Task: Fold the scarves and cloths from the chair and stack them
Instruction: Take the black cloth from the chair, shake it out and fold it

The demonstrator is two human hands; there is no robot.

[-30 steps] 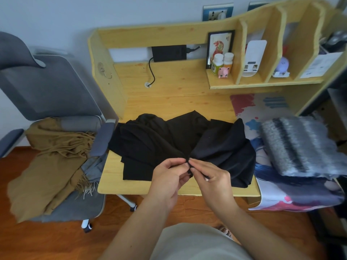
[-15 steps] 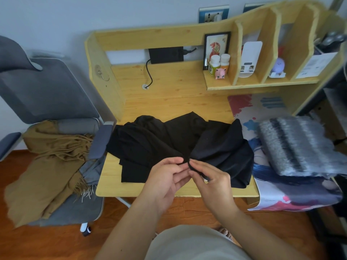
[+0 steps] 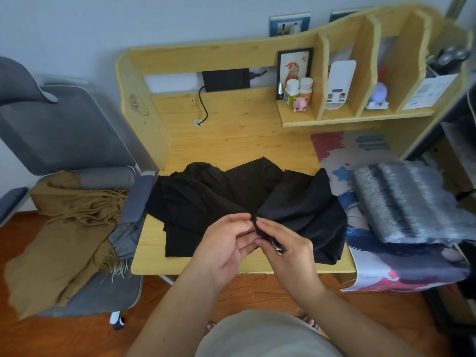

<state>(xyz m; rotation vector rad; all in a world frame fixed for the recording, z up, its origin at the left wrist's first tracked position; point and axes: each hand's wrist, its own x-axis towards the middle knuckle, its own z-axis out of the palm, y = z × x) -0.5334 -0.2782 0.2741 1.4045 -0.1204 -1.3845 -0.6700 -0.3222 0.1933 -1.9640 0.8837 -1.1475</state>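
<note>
a brown scarf (image 3: 67, 228) lies draped on the grey chair (image 3: 64, 140) at left. a black cloth (image 3: 206, 197) sprawls on the wooden counter (image 3: 231, 140); left hand (image 3: 226, 243) and right hand (image 3: 286, 248) each pinch its near edge. a folded grey scarf (image 3: 401, 199) sits right.

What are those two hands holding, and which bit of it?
Both the left hand and the right hand pinch the black cloth at a bunched spot on its near edge; the rest lies on the desk.

Home study: wooden desk (image 3: 231, 119), office chair (image 3: 64, 130).
</note>
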